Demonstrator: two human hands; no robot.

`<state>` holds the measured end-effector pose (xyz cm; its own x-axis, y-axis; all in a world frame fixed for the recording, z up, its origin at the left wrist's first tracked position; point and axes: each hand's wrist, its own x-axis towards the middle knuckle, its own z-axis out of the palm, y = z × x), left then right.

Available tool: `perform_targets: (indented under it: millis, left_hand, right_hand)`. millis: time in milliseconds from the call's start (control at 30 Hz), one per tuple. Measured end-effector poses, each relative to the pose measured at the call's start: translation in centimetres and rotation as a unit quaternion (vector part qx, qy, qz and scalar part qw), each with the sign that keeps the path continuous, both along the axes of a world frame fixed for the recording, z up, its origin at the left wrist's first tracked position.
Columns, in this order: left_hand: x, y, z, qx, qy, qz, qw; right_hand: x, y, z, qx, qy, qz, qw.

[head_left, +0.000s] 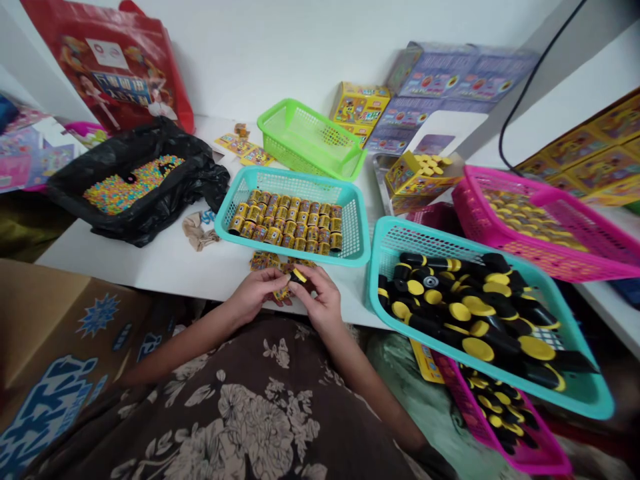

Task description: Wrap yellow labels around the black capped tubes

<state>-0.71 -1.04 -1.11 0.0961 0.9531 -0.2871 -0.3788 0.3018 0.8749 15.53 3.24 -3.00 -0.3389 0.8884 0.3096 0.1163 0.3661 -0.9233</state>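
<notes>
Close to the table's front edge, both hands meet around a small black container with a yellow cap (299,275). My right hand (324,295) has its thumb and fingers closed on that container. My left hand (261,291) is pinched on a yellow printed label (281,293), its fingertips close against the container. Just beyond the fingers lie more yellow printed pieces (264,260), partly covered by the hands. Behind them stands a turquoise basket (367,230) with rows of small containers wrapped in yellow printed labels (287,217).
At right, another turquoise basket (376,267) holds loose black containers with yellow caps, beside pink baskets (600,270). A green basket (310,143) stands behind. Leftward are a black plastic bag (165,220) of colourful pellets, a red bag (135,73) and a cardboard box (75,333).
</notes>
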Motion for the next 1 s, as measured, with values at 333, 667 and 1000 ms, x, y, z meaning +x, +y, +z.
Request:
perform_targets:
  millis: [333,667,1000]
  left_hand:
    - [0.54,0.04,-0.18,-0.07,-0.19,0.019,0.979]
    - [0.57,0.39,0.55,-0.073,-0.191,-0.003,0.979]
    - [0.56,0.24,0.42,-0.063,-0.21,0.011,0.976]
  right_hand:
    - [-0.11,-0.37,-0.15,0.109,-0.042,0.059,0.991]
    - [0.17,-0.49,-0.47,-0.001,0.044,0.026,0.999]
    - [-0.03,-0.41,-0.21,-0.018,0.059,0.046,0.997]
